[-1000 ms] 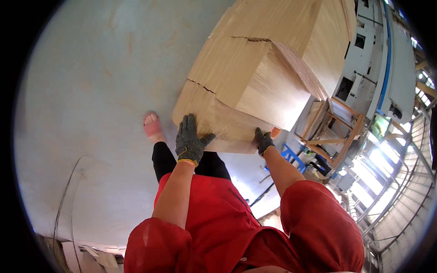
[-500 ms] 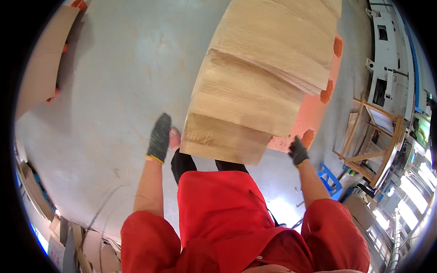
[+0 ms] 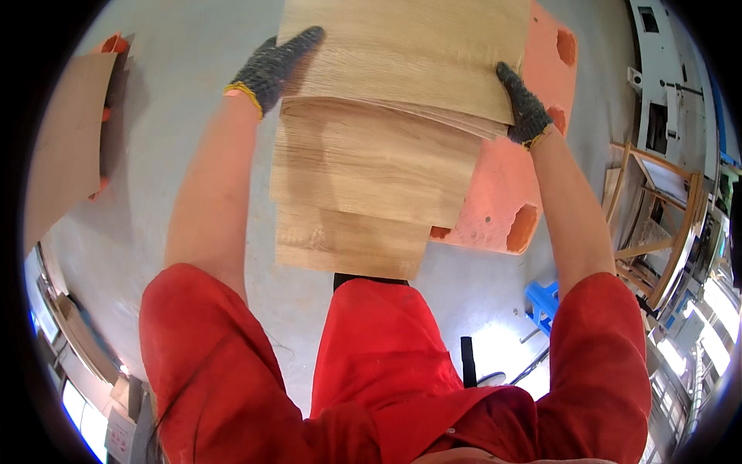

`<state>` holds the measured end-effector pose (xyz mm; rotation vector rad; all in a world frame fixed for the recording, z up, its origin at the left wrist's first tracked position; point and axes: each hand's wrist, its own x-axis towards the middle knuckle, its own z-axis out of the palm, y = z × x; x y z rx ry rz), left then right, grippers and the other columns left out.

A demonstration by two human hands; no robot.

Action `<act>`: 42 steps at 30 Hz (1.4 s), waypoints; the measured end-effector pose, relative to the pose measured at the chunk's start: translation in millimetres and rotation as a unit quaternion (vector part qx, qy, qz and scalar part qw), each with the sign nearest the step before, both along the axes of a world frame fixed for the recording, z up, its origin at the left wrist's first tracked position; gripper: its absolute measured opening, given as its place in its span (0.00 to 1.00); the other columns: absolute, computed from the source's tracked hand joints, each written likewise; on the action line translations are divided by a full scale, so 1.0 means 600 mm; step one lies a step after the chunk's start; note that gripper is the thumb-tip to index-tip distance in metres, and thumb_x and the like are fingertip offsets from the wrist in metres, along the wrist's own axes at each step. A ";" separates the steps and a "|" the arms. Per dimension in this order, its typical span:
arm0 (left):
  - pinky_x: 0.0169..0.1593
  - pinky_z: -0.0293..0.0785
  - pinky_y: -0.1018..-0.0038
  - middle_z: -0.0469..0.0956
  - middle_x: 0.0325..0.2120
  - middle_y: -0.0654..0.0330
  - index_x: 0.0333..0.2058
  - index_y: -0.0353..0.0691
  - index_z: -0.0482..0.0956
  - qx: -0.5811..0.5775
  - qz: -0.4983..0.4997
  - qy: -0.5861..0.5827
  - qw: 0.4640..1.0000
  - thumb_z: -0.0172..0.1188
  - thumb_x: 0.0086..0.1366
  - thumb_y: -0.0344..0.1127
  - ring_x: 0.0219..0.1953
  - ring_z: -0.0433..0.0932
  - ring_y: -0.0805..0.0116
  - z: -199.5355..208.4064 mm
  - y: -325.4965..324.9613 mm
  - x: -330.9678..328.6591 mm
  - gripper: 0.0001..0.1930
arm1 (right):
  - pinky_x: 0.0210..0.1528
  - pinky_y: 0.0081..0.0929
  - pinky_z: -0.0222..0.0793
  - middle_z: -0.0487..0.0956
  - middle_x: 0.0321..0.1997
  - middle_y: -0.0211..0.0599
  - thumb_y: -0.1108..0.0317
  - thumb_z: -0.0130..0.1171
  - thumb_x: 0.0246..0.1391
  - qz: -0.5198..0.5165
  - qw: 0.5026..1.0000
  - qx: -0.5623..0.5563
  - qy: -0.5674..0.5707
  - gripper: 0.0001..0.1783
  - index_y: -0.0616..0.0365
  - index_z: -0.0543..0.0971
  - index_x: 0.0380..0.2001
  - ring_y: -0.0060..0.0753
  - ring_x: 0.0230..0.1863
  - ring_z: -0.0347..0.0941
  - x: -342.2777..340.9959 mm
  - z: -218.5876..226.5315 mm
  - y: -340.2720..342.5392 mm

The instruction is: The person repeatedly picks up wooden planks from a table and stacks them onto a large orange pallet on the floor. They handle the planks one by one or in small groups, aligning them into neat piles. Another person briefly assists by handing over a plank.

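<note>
Wood-grain boards lie in overlapping stacks, stepped toward me, on an orange plastic pallet. Both my hands wear dark knitted gloves with yellow cuffs. At the left edge of the far, upper boards is my left hand, its thumb laid over the top face. My right hand grips the opposite edge, thumb on top. The other fingers of both hands are partly hidden at the board edges. How many boards lie between my hands, I cannot tell.
At far left, a brown sheet stack rests on orange supports. To the right are a wooden frame, a blue stool and pale machinery. Boxes and panels stand at lower left.
Both hands have moved forward from beside my legs to the far boards and taken hold of their left and right edges. The view has shifted; the boards now sit further left.
</note>
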<state>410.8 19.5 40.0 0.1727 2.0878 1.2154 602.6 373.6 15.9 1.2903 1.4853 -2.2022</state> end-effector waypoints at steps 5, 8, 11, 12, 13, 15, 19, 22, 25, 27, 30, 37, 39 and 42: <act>0.58 0.66 0.70 0.74 0.54 0.51 0.58 0.35 0.70 0.004 -0.019 0.036 0.999 0.56 0.60 0.66 0.54 0.72 0.63 -0.030 -0.007 -0.021 0.41 | 0.56 0.32 0.71 0.76 0.54 0.34 0.52 0.67 0.51 0.084 0.990 0.065 0.097 0.33 0.51 0.71 0.58 0.31 0.56 0.71 0.009 -0.023 0.006; 0.59 0.64 0.71 0.73 0.55 0.52 0.60 0.36 0.68 -0.096 -0.012 0.026 0.995 0.54 0.63 0.63 0.55 0.71 0.63 -0.041 -0.006 -0.034 0.38 | 0.56 0.33 0.72 0.76 0.55 0.35 0.52 0.68 0.50 0.028 0.996 0.016 0.082 0.34 0.54 0.71 0.58 0.32 0.56 0.72 0.014 -0.020 0.002; 0.60 0.64 0.72 0.73 0.56 0.53 0.61 0.36 0.67 -0.045 -0.085 0.073 0.993 0.51 0.69 0.56 0.56 0.71 0.64 -0.051 -0.014 -0.046 0.32 | 0.55 0.31 0.73 0.77 0.54 0.35 0.54 0.67 0.52 -0.022 0.998 -0.033 0.052 0.32 0.56 0.72 0.57 0.31 0.54 0.73 0.013 -0.008 -0.004; 0.60 0.64 0.72 0.73 0.56 0.53 0.61 0.35 0.66 -0.054 -0.144 0.148 0.977 0.50 0.70 0.54 0.56 0.71 0.65 -0.056 -0.022 -0.047 0.31 | 0.55 0.31 0.73 0.77 0.54 0.35 0.54 0.67 0.52 -0.014 0.998 -0.042 0.055 0.32 0.56 0.73 0.57 0.30 0.54 0.74 0.014 -0.004 -0.004; 0.61 0.64 0.72 0.73 0.56 0.54 0.61 0.36 0.66 -0.064 -0.178 0.193 0.963 0.49 0.71 0.52 0.56 0.71 0.65 -0.063 -0.025 -0.048 0.29 | 0.54 0.30 0.73 0.77 0.53 0.35 0.54 0.67 0.52 -0.010 0.998 -0.038 0.051 0.31 0.56 0.73 0.57 0.30 0.53 0.74 0.014 0.001 -0.006; 0.61 0.64 0.72 0.73 0.56 0.54 0.61 0.36 0.67 0.027 -0.156 0.144 0.977 0.47 0.73 0.47 0.56 0.71 0.66 -0.077 -0.032 -0.045 0.25 | 0.53 0.28 0.74 0.78 0.52 0.34 0.54 0.67 0.52 0.009 0.998 -0.036 0.057 0.31 0.55 0.73 0.56 0.28 0.52 0.75 0.017 0.007 -0.003; 0.63 0.64 0.73 0.73 0.56 0.54 0.59 0.33 0.68 0.052 -0.020 0.016 0.998 0.45 0.73 0.39 0.58 0.70 0.67 -0.082 -0.028 -0.027 0.21 | 0.58 0.29 0.70 0.77 0.55 0.35 0.58 0.61 0.58 -0.035 0.997 -0.023 0.064 0.25 0.56 0.74 0.56 0.30 0.55 0.73 0.025 0.004 0.009; 0.61 0.66 0.73 0.73 0.55 0.54 0.58 0.30 0.69 0.151 0.091 -0.107 0.978 0.50 0.71 0.35 0.58 0.71 0.67 -0.047 -0.027 -0.003 0.20 | 0.58 0.30 0.70 0.78 0.54 0.35 0.59 0.59 0.60 -0.056 0.993 -0.035 0.098 0.21 0.56 0.76 0.54 0.31 0.54 0.74 0.044 -0.004 0.015; 0.63 0.64 0.72 0.71 0.57 0.53 0.58 0.30 0.68 0.204 0.130 -0.137 0.960 0.51 0.69 0.32 0.60 0.69 0.65 -0.015 -0.012 0.028 0.21 | 0.58 0.30 0.70 0.78 0.55 0.35 0.59 0.59 0.60 -0.065 0.986 -0.044 0.149 0.22 0.56 0.76 0.54 0.30 0.55 0.74 0.083 -0.008 0.023; 0.64 0.64 0.72 0.72 0.56 0.53 0.58 0.30 0.68 0.202 0.130 -0.117 0.964 0.53 0.68 0.31 0.60 0.69 0.65 0.014 -0.001 0.050 0.21 | 0.59 0.31 0.70 0.77 0.56 0.35 0.59 0.60 0.58 -0.074 0.981 -0.029 0.177 0.23 0.55 0.75 0.55 0.30 0.56 0.73 0.118 -0.007 0.032; 0.64 0.64 0.71 0.72 0.56 0.53 0.58 0.30 0.67 0.165 0.162 -0.065 0.971 0.56 0.66 0.29 0.60 0.69 0.65 0.077 0.028 0.103 0.23 | 0.56 0.30 0.71 0.77 0.55 0.35 0.58 0.64 0.55 -0.065 0.980 0.065 0.176 0.27 0.54 0.74 0.56 0.29 0.54 0.74 0.200 -0.001 0.055; 0.44 0.79 0.70 0.78 0.42 0.54 0.52 0.31 0.68 0.118 0.034 0.012 0.992 0.76 0.48 0.34 0.43 0.79 0.66 0.139 0.168 0.413 0.34 | 0.61 0.36 0.64 0.74 0.57 0.40 0.74 0.59 0.52 -0.253 0.967 0.034 -0.009 0.26 0.58 0.71 0.56 0.37 0.59 0.68 0.562 -0.004 0.170; 0.54 0.73 0.64 0.67 0.54 0.48 0.60 0.31 0.60 0.060 -0.034 0.022 0.997 0.77 0.47 0.37 0.55 0.70 0.60 0.105 0.223 0.514 0.45 | 0.58 0.32 0.67 0.76 0.51 0.34 0.51 0.56 0.61 -0.223 0.972 0.064 -0.033 0.26 0.58 0.72 0.55 0.33 0.55 0.70 0.687 -0.003 0.184; 0.58 0.66 0.62 0.65 0.56 0.49 0.61 0.31 0.60 0.135 -0.035 -0.052 0.989 0.77 0.46 0.39 0.55 0.69 0.58 0.034 0.291 0.653 0.46 | 0.54 0.39 0.73 0.74 0.55 0.37 0.48 0.64 0.53 -0.187 0.979 0.072 -0.038 0.38 0.58 0.65 0.61 0.38 0.54 0.71 0.841 0.016 0.218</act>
